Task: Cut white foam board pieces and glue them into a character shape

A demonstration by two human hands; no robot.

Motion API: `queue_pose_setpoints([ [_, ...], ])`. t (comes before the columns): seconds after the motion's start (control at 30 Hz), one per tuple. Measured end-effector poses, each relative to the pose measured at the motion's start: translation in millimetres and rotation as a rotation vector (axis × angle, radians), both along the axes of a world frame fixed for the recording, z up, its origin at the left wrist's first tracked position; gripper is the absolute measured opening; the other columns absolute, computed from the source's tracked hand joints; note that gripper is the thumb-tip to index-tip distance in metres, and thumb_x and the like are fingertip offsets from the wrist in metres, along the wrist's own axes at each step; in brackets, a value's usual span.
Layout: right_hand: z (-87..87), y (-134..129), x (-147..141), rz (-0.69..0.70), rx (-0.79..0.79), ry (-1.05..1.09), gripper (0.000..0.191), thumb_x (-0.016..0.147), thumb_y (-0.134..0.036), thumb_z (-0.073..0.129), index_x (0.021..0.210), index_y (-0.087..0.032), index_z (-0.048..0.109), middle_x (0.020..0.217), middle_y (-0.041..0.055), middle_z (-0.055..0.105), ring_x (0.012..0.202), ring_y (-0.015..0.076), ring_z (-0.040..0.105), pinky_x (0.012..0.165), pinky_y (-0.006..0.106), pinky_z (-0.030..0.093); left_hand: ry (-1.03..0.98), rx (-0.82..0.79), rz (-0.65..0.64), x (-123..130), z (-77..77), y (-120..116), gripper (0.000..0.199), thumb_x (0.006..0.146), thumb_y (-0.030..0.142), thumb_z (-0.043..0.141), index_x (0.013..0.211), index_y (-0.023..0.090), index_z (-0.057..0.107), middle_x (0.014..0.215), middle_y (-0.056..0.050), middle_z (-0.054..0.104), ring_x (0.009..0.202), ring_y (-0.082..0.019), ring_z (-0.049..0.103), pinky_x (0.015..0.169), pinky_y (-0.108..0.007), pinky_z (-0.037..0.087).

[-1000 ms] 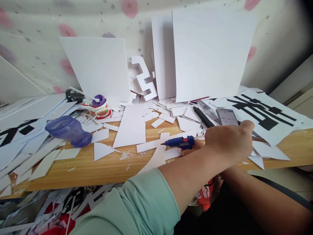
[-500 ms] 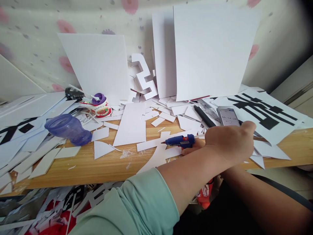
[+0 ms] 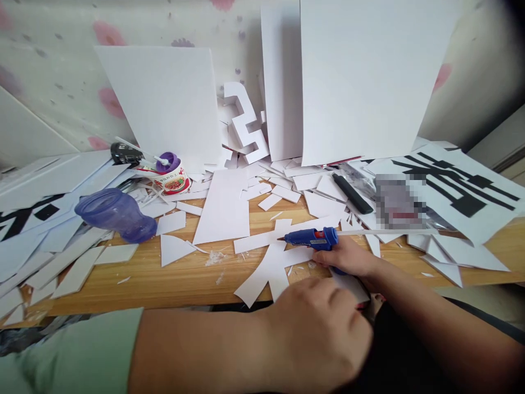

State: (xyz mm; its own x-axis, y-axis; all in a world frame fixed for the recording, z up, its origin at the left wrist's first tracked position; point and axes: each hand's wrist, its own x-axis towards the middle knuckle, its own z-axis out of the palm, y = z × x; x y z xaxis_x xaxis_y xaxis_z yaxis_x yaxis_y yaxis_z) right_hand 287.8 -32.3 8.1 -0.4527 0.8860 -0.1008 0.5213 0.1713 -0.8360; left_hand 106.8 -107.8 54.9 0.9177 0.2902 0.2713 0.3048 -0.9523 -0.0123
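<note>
From my remote seat I'm seeing the right hand wrapping closed around the blue glue gun, its white glue stick jutting out behind. The nozzle is pointing left over the white cut-out, which is lying near the front edge of the wooden counter; I can't tell whether they are touching. The left hand is curling inward in front of the counter, and its fingers are hiding whatever it may be holding, so I can't tell. I'm judging the step in hand as positioning the glue gun at the cut-out. To me, the next move is calling for a steady right wrist, with the nozzle staying clear of the loose white scraps.
</note>
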Motion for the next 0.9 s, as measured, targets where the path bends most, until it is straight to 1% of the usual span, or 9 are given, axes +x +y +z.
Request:
queue_pose_setpoints([
  [0.07,-3.0,1.7,1.3,-0.022,-0.034,-0.040,0.020,0.081,-0.028,0.063,0.097,-0.019,0.070,0.085,0.0018,0.071,0.082,0.0225,0.066,0.075,0.036,0.053,0.171,-0.018,0.192,-19.9,-14.2,1.4,0.029,0.090,0.032,0.053,0.100,0.007,0.064,0.101,-0.019,0.067,0.096,-0.032,0.064,0.077,-0.042,0.053],
  [0.17,-4.2,2.7,1.6,-0.048,-0.036,-0.085,0.020,0.074,-0.029,0.061,0.089,-0.019,0.071,0.076,0.0020,0.070,0.078,0.0239,0.065,0.071,0.036,0.052,0.332,-0.111,0.397,-37.8,-28.6,8.7,0.070,0.081,0.057,0.063,0.121,-0.001,0.058,0.129,-0.034,0.054,0.117,-0.045,0.055,0.086,-0.051,0.052],
  [0.23,-3.9,2.5,1.3,-0.046,-0.021,-0.095,0.017,0.073,-0.030,0.061,0.083,-0.020,0.070,0.073,0.0022,0.069,0.077,0.0233,0.064,0.070,0.035,0.051,0.403,-0.199,0.415,-43.7,-33.5,13.5,0.084,0.077,0.064,0.063,0.128,-0.002,0.053,0.135,-0.040,0.045,0.122,-0.050,0.051,0.086,-0.053,0.052],
  [0.3,-2.8,1.7,0.8,-0.045,-0.024,-0.105,0.016,0.074,-0.032,0.061,0.081,-0.019,0.069,0.070,0.0022,0.067,0.073,0.0222,0.063,0.067,0.034,0.051,0.438,-0.258,0.399,-46.9,-36.6,17.3,0.087,0.077,0.065,0.062,0.131,-0.002,0.051,0.136,-0.041,0.041,0.124,-0.051,0.047,0.087,-0.053,0.052],
  [0.53,7.5,-1.8,-6.4,-0.021,-0.012,-0.079,0.016,0.077,-0.030,0.061,0.086,-0.017,0.067,0.074,0.0027,0.069,0.067,0.0188,0.063,0.062,0.029,0.052,0.482,-0.264,0.276,-56.1,-43.2,26.3,0.110,0.060,0.078,0.065,0.135,-0.001,0.045,0.137,-0.044,0.037,0.126,-0.053,0.044,0.086,-0.058,0.050],
  [0.6,11.3,-1.4,-9.2,-0.026,-0.023,-0.087,0.016,0.077,-0.029,0.061,0.087,-0.017,0.066,0.073,0.0020,0.068,0.065,0.0178,0.062,0.062,0.028,0.053,0.439,-0.201,0.226,-59.9,-45.4,26.9,0.099,0.066,0.070,0.069,0.132,-0.001,0.048,0.134,-0.043,0.042,0.123,-0.051,0.048,0.084,-0.056,0.052],
  [0.7,15.6,0.0,-11.9,-0.012,-0.013,-0.156,0.014,0.079,-0.030,0.061,0.083,-0.018,0.065,0.071,0.0012,0.066,0.062,0.0169,0.061,0.059,0.027,0.053,0.248,-0.007,0.205,-65.4,-53.1,26.9,0.055,0.083,0.041,0.063,0.122,0.004,0.054,0.123,-0.036,0.057,0.112,-0.044,0.061,0.079,-0.050,0.054],
  [0.77,16.7,0.6,-12.3,0.017,0.017,-0.193,0.012,0.080,-0.030,0.059,0.081,-0.020,0.065,0.073,0.0015,0.067,0.064,0.0176,0.063,0.061,0.027,0.053,0.127,0.101,0.214,-68.3,-58.5,28.0,0.035,0.088,0.028,0.054,0.116,0.008,0.058,0.117,-0.030,0.064,0.106,-0.039,0.066,0.081,-0.048,0.052],
  [0.9,13.9,-0.4,-9.9,0.027,0.045,-0.215,0.010,0.080,-0.030,0.058,0.082,-0.023,0.066,0.073,0.0006,0.068,0.064,0.0188,0.064,0.057,0.027,0.053,0.070,0.116,0.204,-71.9,-55.7,36.1,0.028,0.091,0.024,0.046,0.110,0.011,0.062,0.115,-0.023,0.068,0.105,-0.033,0.066,0.091,-0.049,0.046],
])
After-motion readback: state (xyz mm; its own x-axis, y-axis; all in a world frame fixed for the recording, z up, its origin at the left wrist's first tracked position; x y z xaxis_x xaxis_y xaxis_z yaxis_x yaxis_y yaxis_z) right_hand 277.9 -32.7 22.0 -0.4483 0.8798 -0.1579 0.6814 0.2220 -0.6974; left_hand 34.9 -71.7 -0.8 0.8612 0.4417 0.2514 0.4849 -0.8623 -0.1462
